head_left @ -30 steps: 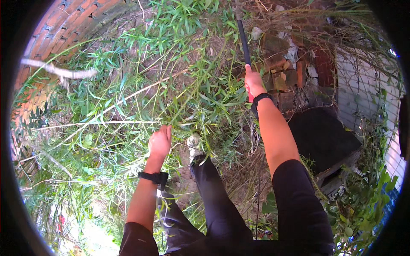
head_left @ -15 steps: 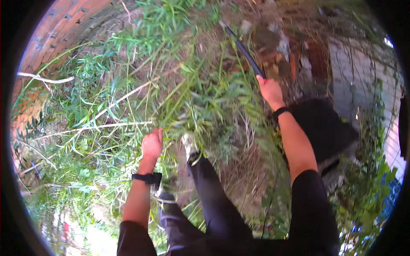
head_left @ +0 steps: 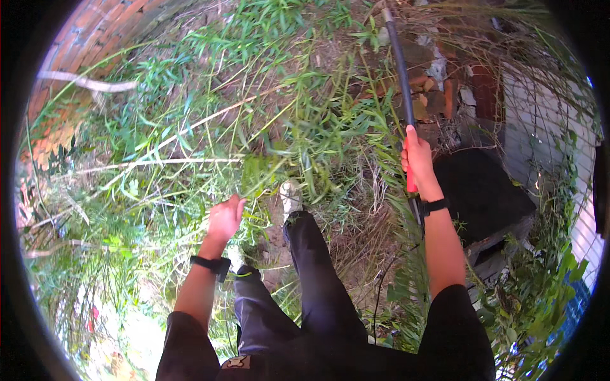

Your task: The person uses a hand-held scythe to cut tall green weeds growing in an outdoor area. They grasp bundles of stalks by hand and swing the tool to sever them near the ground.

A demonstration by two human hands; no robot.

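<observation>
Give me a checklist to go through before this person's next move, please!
1. Right hand around the long tool's red handle: ok.
2. Tool's far end safe: cannot tell, the picture cuts it off.
3. Left hand away from the tool: ok, well apart.
4. Left hand gripping plants: cannot tell.
5. Hands gloved: not ok, both bare.
6. Right shoe clear of plants: not ok, leaves crowd it.

You can read no text, number or sign here. At the lower edge of the frame, left of centre, your dark clothing [head_left: 298, 360] shows a small patch [head_left: 236, 362] with a pale mark, too small to make out.
</observation>
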